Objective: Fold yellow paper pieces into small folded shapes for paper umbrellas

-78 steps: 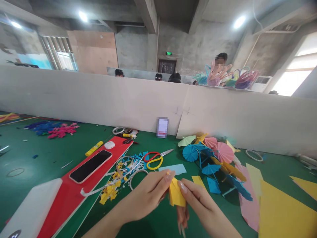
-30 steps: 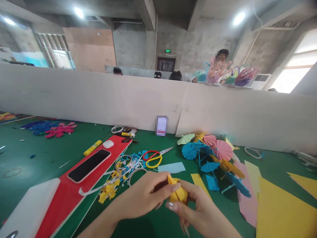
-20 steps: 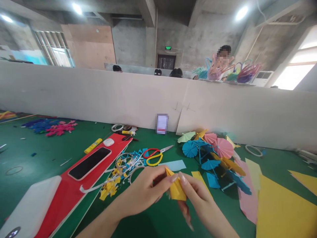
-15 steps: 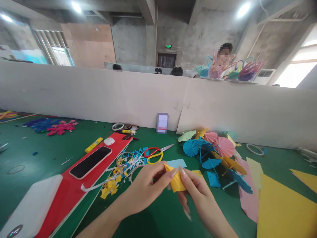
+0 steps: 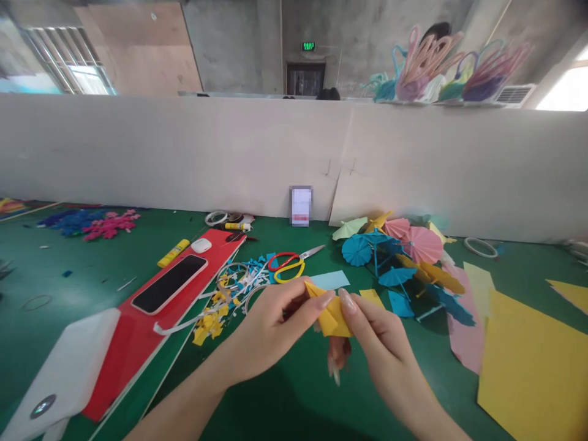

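A small folded yellow paper (image 5: 332,320) is pinched between both hands above the green table. My left hand (image 5: 280,324) grips its left side with thumb and fingers. On its right side my right hand (image 5: 379,334) pinches it, thumb on top, other fingers partly hidden underneath. Just beyond the hands lie a light blue paper piece (image 5: 329,280) and scissors (image 5: 294,266) with red and yellow handles. Blue, pink, orange and green paper umbrellas (image 5: 420,245) stand and lie in a group to the right.
On the left, a red board (image 5: 133,331) carries a phone (image 5: 169,284) and a white device (image 5: 68,367). Paper scraps (image 5: 211,324) lie beside it. Large yellow paper (image 5: 533,367) is at the right. A white partition (image 5: 184,159) spans the back, with a small screen (image 5: 301,206) before it.
The view has tilted down, so the partition and table things sit higher. Both hands still hold the yellow paper; the thumbs are slightly farther apart.
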{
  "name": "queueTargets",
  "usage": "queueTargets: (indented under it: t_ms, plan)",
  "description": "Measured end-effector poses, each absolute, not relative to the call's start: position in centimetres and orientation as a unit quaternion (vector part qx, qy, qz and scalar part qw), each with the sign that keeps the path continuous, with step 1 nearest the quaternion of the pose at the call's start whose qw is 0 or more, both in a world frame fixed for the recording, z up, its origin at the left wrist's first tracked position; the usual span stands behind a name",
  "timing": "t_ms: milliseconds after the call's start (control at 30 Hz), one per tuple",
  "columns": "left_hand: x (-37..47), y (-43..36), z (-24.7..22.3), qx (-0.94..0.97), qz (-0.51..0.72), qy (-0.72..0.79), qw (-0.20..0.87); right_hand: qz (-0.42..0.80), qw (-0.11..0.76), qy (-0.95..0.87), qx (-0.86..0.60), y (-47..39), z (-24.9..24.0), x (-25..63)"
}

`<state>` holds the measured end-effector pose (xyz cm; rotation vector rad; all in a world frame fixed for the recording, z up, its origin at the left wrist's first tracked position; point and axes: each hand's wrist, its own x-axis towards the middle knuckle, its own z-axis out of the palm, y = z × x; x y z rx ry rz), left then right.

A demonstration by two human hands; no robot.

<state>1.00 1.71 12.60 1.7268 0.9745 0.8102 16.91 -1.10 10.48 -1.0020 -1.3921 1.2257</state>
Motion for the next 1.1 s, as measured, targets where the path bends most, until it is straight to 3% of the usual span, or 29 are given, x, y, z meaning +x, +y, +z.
queueTargets:
  t_ms: [1100]
  plan:
    - [1.63,1.47,12.49,0.73,0.352,0.431,0.396,0.512,0.49,-0.567,-0.42,-1.68,10.73,16.93]
